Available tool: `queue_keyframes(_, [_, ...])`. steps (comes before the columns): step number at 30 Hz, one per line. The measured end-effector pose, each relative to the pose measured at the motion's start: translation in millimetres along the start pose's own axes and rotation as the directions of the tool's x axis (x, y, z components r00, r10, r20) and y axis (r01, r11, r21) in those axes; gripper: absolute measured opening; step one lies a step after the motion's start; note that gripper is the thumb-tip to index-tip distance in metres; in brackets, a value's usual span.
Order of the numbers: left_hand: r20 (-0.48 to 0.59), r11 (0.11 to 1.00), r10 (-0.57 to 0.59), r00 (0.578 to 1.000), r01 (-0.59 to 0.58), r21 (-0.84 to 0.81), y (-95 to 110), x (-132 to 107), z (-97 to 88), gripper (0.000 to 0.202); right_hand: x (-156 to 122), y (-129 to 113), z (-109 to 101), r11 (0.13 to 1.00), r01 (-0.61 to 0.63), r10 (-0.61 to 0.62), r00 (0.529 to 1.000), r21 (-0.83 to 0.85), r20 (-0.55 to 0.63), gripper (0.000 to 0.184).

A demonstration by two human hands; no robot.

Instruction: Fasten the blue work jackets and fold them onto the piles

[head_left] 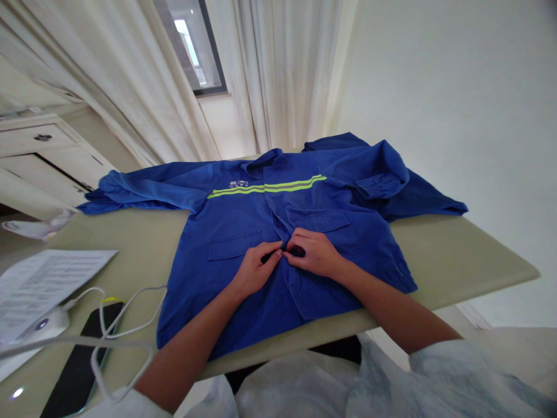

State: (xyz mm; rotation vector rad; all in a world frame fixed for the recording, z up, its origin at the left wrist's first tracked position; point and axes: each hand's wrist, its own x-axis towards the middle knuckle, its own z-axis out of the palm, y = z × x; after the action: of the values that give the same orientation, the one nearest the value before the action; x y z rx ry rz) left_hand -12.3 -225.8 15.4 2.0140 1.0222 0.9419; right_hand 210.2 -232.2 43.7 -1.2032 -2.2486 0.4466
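A blue work jacket (243,273) with a yellow-green reflective stripe (265,187) lies spread front-up on a pale table (456,255). My left hand (255,270) and my right hand (313,251) meet at the jacket's front opening, about halfway down. Both pinch the fabric edges there, fingertips almost touching. Whether a button sits between the fingers is hidden. The jacket's left sleeve stretches toward the table's left end; the right sleeve is bunched at the back right.
A printed paper sheet (39,284), a dark phone (82,360), a white cable (126,325) and a small white device (43,325) lie at the table's left. A white cabinet (47,157) and curtains (270,75) stand behind. The table's near edge is close to my body.
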Motion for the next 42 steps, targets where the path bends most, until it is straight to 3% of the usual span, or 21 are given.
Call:
queue_keyframes(8, [-0.03,0.985,-0.115,0.993,0.11,-0.134,0,1,2.9,0.028,0,3,3,0.995,0.053,-0.046,0.996,0.083,-0.078,0.01])
queue_keyframes(16, [-0.1,0.997,0.038,0.994,-0.045,-0.069,11,2,-0.2,0.017,-3,5,11,0.989,0.148,-0.146,0.986,0.024,-0.082,0.007])
queue_keyframes(23, [-0.116,0.997,0.018,0.993,-0.027,-0.074,9,2,3.8,0.014,-1,6,17,0.977,0.214,-0.213,0.973,0.004,-0.085,0.008])
queue_keyframes(33, [-0.115,0.983,0.181,0.977,-0.175,0.061,9,3,5.3,0.02,-2,8,18,0.993,0.121,-0.121,0.991,-0.01,-0.057,0.004])
queue_keyframes(38, [-0.129,0.984,0.179,0.975,-0.176,0.036,12,2,5.1,0.02,-3,6,16,0.997,0.066,-0.061,0.988,0.031,-0.144,0.005])
queue_keyframes(40, [-0.111,0.989,0.143,0.984,-0.147,-0.032,11,1,4.1,0.023,-2,5,11,0.997,0.061,-0.052,0.981,0.046,-0.185,0.017])
queue_keyframes(42, [-0.084,0.99,0.081,0.993,-0.09,-0.109,9,1,3.4,0.026,0,5,5,0.989,0.14,-0.132,0.98,0.049,-0.147,0.034])
